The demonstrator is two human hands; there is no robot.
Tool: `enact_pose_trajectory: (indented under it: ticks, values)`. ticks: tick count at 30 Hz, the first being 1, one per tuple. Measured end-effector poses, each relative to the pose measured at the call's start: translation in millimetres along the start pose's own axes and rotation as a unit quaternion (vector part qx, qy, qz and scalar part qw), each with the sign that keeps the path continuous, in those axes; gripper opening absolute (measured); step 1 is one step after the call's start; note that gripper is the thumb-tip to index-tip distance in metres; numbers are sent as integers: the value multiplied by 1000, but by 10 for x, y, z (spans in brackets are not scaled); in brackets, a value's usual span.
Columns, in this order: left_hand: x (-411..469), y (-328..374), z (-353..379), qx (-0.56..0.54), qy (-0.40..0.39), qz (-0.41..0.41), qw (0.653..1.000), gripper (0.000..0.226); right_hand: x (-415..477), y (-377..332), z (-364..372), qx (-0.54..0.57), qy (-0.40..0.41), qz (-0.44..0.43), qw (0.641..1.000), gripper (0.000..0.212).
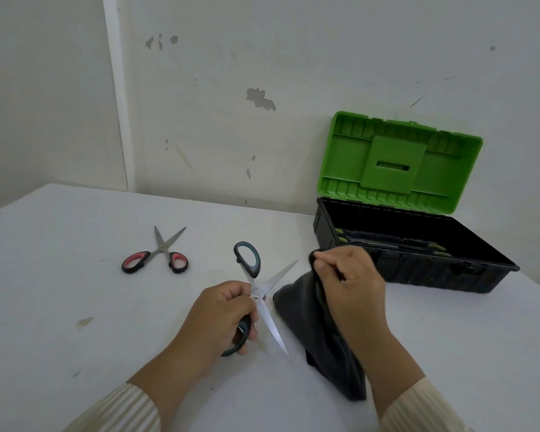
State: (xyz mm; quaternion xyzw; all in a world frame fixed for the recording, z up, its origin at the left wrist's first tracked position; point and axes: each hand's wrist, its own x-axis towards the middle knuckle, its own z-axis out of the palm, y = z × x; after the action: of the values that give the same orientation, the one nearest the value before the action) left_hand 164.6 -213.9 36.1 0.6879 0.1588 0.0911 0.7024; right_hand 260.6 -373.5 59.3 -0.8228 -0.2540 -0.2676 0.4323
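Grips first: the left grip (228,310) curled round the teal scissors (255,296), blades splayed; the right grip (346,282), just beside, pinched the dark cloth (300,307). Wiping looked about to start, so cloth had to meet blade, carefully. Farther out: red scissors (161,252) beyond the left grip, an open toolbox (418,271) beyond the right, white surface (75,275), chipped wall (293,57).
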Motion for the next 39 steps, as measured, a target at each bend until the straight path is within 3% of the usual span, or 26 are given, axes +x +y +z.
enact_pose_trajectory:
  ticks: [5, 7, 10, 12, 13, 14, 16, 18, 21, 23, 24, 26, 28, 31, 34, 36, 39]
  values:
    - [-44, 33, 6, 17, 1, 15, 1000, 23, -274, -277, 295, 9, -183, -141, 973, 20]
    - [-59, 47, -6, 24, 0, 15, 1000, 25, -213, -188, 331, 9, -151, -130, 980, 18]
    - [-64, 66, -7, 16, -2, 25, 1000, 27, -8, -1, 227, 7, -45, -30, 999, 11]
    - [-74, 49, 19, 56, 19, 81, 995, 26, 51, 84, 116, 12, -17, 23, 1000, 17]
    - [-69, 13, 18, 121, 46, 153, 980, 24, 57, 89, 61, 35, -21, 45, 998, 21]
    - [-61, -23, 5, 212, 76, 246, 943, 22, 56, 83, 14, 82, -35, 67, 994, 25]
    - [-30, -95, -41, 375, 94, 366, 847, 27, 51, 27, -43, 206, -91, 127, 966, 23]
    - [14, -163, -87, 441, 103, 402, 796, 34, 34, -49, -43, 282, -151, 196, 927, 17]
    - [51, -165, -112, 476, 136, 427, 757, 33, -4, -129, 3, 260, -220, 242, 909, 60]
    - [83, -162, -129, 479, 149, 447, 741, 31, -11, -179, 9, 233, -246, 245, 908, 47]
    - [80, -153, -125, 468, 148, 440, 752, 29, -9, -189, 3, 223, -251, 241, 911, 37]
    - [30, -94, -104, 382, 168, 372, 829, 16, -4, -180, 2, 201, -253, 215, 922, 25]
    - [-10, -17, -65, 263, 184, 237, 917, 20, -12, -148, 20, 191, -253, 196, 928, 21]
    - [45, 13, -131, 125, 121, 62, 983, 13, -19, -141, 26, 176, -261, 175, 933, 18]
    - [55, 33, -190, 79, 18, -29, 996, 30, -35, -129, 26, 138, -299, 146, 933, 19]
    - [53, 29, -183, 52, 10, -56, 997, 32, -44, -109, 43, 113, -305, 138, 936, 19]
    - [40, 36, -157, 15, -4, -75, 997, 28, 1, -52, 45, 59, -214, 114, 968, 12]
